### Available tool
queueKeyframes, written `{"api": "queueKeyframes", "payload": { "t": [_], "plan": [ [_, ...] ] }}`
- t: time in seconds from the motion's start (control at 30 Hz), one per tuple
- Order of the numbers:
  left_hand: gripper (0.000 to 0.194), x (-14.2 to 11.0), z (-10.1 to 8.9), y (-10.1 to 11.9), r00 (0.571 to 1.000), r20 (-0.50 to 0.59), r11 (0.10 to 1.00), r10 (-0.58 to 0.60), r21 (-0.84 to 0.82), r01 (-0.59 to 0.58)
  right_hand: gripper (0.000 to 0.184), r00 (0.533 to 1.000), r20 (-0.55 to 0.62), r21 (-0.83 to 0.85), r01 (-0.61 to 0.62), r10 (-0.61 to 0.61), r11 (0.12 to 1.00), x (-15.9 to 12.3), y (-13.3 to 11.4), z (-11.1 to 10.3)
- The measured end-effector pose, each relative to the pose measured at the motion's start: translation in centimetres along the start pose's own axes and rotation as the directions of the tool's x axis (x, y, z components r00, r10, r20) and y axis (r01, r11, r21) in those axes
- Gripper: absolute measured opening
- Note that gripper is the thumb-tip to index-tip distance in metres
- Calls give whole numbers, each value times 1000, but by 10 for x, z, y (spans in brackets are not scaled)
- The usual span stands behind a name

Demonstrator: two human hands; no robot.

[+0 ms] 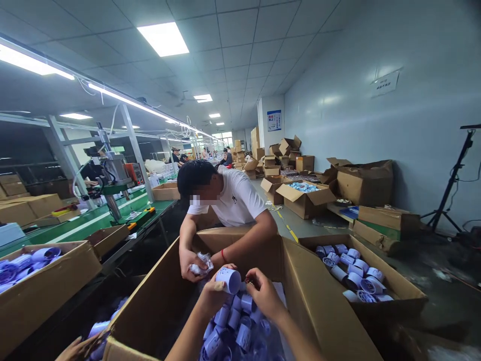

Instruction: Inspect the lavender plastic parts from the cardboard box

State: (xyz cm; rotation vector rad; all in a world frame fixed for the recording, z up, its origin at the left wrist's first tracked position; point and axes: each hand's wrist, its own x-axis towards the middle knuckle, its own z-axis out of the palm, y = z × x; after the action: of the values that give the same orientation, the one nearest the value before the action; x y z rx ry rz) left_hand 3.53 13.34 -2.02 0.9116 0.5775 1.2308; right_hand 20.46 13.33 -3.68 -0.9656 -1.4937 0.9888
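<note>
My left hand (211, 297) is closed round a white cup-shaped plastic housing (229, 281) with dark marks on its side, held above the big cardboard box (311, 296). Just right of it, my right hand (266, 295) is closed in a pinch on a small dark-red piece (248, 280), too small to name. Beneath both hands, the box holds a heap of similar plastic housings (243, 335). Across the box a co-worker in a white shirt (240, 195) leans in, one hand on a crumpled clear plastic bag (201, 264).
More housings fill an open box (417, 296) at right and another box (71, 271) at left. Another person's hand (77, 349) shows at the lower left. A green workbench line with a press machine (112, 175) runs along the left. A tripod (451, 185) stands by the wall.
</note>
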Motion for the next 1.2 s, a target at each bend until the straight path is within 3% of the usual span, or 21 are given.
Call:
{"api": "queueKeyframes", "payload": {
  "t": [0.17,0.3,0.4,0.5,0.63,0.73,0.87,1.0,1.1,1.2],
  "plan": [
    [43,-1,-12,1,1000,-6,998,15,-63,-15,12,1000,-1,-1,8,-8,1000,1,-5,-3],
    [46,0,-15,3,998,-7,987,-60,-149,58,24,989,-149,74,21,-10,997,5,-3,-7],
    [39,4,-13,5,996,-79,976,-48,-218,30,33,957,-288,105,82,-49,991,7,-1,-9],
    [24,7,-10,9,987,-152,955,-48,-298,0,36,932,-349,98,142,-100,985,5,1,-9],
    [18,8,-8,11,975,-215,931,-55,-365,-28,35,934,-319,89,197,-160,976,-4,2,-7],
    [23,9,-10,8,979,-203,924,-28,-380,-52,31,948,-227,77,247,-224,966,-11,2,-5],
    [36,8,-16,2,995,-94,932,21,-358,-54,25,949,-115,54,300,-293,952,-15,-1,-3],
    [56,6,-16,-2,1000,7,950,22,-311,-19,24,941,-101,22,328,-324,945,-14,-4,-1],
    [49,4,-9,1,996,83,967,45,-255,-23,25,951,-101,-3,294,-293,956,-12,-3,-1],
    [39,3,-2,4,996,76,975,36,-220,-18,25,962,-96,-24,253,-255,967,-11,-1,-1]
  ]
}}
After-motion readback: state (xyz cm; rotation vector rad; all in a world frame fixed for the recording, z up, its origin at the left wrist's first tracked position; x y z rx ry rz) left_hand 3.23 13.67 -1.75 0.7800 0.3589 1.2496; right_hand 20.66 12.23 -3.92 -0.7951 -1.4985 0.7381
